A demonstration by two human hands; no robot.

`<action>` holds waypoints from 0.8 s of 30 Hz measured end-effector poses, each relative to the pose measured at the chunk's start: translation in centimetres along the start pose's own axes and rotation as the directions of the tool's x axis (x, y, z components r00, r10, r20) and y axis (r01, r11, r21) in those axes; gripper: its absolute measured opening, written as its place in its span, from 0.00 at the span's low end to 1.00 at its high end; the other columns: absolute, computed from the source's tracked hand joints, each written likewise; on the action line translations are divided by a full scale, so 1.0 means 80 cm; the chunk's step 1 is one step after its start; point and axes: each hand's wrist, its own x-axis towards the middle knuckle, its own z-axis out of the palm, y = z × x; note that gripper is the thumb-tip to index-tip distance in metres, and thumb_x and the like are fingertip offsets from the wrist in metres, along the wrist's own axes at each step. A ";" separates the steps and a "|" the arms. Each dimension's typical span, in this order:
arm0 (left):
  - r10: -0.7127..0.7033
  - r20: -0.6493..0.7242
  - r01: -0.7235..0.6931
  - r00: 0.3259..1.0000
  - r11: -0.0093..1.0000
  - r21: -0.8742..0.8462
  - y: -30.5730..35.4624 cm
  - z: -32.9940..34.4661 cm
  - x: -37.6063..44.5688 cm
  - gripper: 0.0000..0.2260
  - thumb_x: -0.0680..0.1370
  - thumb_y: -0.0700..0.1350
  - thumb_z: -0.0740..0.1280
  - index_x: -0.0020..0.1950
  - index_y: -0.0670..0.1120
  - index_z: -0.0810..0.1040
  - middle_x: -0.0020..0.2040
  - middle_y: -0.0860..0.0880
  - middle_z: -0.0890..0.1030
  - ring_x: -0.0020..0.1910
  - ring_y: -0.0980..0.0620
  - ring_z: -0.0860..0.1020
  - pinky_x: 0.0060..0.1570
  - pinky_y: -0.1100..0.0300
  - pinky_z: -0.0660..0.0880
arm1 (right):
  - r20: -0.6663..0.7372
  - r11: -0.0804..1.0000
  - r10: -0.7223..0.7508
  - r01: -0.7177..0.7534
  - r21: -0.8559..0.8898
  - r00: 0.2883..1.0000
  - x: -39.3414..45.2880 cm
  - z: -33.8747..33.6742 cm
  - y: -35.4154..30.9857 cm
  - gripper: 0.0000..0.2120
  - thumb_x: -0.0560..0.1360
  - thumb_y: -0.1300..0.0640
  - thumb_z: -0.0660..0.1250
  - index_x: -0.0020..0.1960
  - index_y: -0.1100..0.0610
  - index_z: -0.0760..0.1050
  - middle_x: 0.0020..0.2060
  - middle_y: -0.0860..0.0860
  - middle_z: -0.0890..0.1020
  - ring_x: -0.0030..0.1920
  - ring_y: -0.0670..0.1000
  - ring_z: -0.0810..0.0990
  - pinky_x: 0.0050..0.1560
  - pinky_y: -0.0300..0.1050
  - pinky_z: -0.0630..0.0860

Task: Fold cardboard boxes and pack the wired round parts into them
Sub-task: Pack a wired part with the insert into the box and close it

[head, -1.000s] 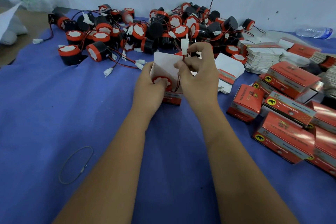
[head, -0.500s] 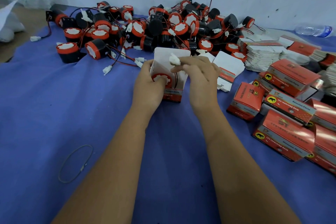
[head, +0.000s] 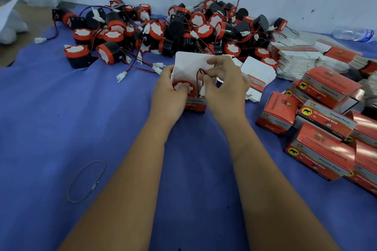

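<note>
A: Where is the part now?

B: The round red-faced horn (head: 182, 87) sits inside the open carton (head: 194, 106), which stands on the blue cloth (head: 81, 128) in front of the person. The left hand (head: 170, 96) curls round the carton's near side, thumb pressing on the horn's face.

A: And the lead? A second ago its white plug was held up high above the flap.

B: It has come down. The white connector (head: 202, 92) is now in the carton's mouth beside the horn, and only a loop of red-black wire (head: 199, 76) rises above it. The right hand (head: 224, 87) pinches that loop between fingertips, the other fingers bent.

A: So the cord is nearly stowed.

B: I judge so. The tall white flap (head: 191, 63) still stands open behind, so closing remains.

A: What could go wrong?

B: The loop may spring back out and get caught under the flap.

A: Much left?

B: Plenty. A heap of loose horns (head: 183, 28) lies against the wall behind, flat carton blanks (head: 295, 59) are stacked to the right, and finished boxes (head: 326, 120) are piled nearer on that side.
</note>
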 end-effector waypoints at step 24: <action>0.008 -0.043 -0.008 0.999 1.000 0.006 0.001 0.001 0.000 0.18 0.77 0.40 0.66 0.67 0.50 0.72 0.57 0.53 0.80 0.55 0.54 0.79 0.48 0.62 0.78 | 0.062 0.927 0.137 -0.150 0.344 0.989 -0.006 -0.002 0.007 0.14 0.82 0.63 0.60 0.65 0.59 0.76 0.58 0.50 0.81 0.58 0.40 0.78 0.60 0.35 0.74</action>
